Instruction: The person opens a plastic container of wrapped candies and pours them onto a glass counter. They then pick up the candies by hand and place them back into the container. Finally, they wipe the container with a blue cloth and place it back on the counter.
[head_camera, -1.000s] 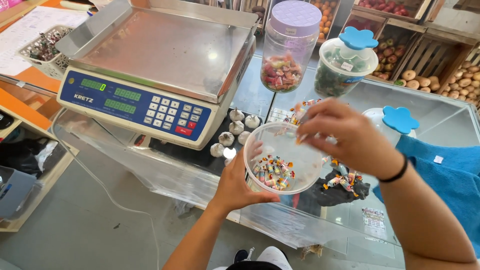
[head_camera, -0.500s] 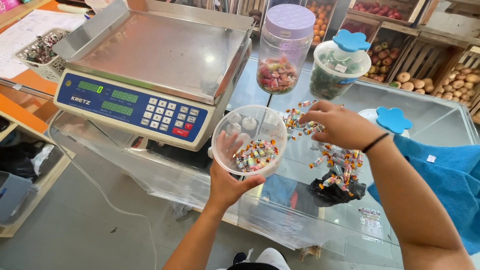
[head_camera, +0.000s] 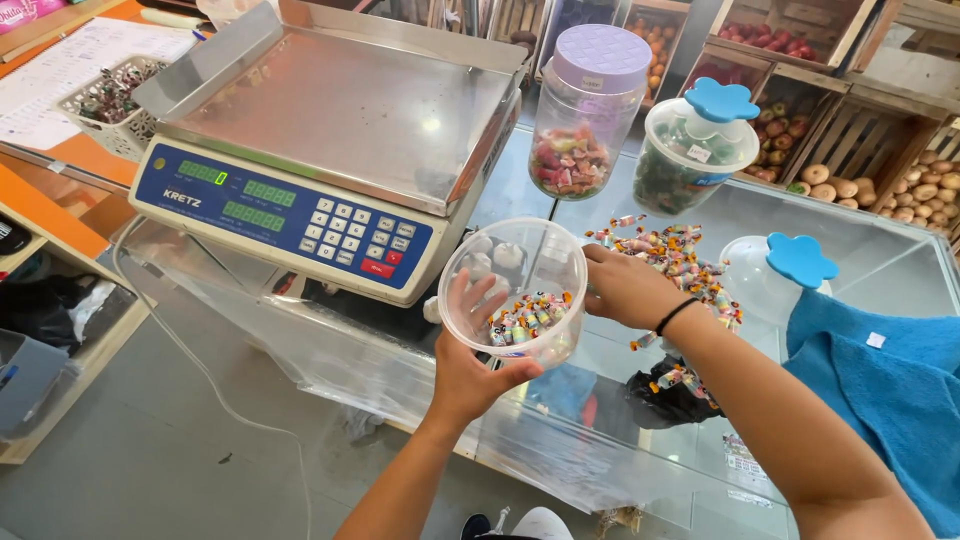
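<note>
My left hand (head_camera: 470, 375) grips a clear round plastic tub (head_camera: 515, 290) from below, tilted, with several wrapped multicoloured candies in its bottom. My right hand (head_camera: 625, 285) rests beside the tub's right rim, fingers curled over the near edge of a loose pile of the same wrapped candies (head_camera: 670, 255) spread on the glass counter (head_camera: 560, 440). A black band circles that wrist. Whether the right fingers pinch candy is hidden.
A steel-topped digital scale (head_camera: 330, 150) with a blue keypad stands left. Behind are a purple-lidded candy jar (head_camera: 585, 110), a blue-lidded tub (head_camera: 695, 140), a clear tub with a blue flower lid (head_camera: 785, 270), a blue towel (head_camera: 880, 380) and crates of fruit (head_camera: 880, 150).
The tub has moved left and up, off the candy pile towards the scale's corner. My right hand came off the tub's top and dropped beside the pile.
</note>
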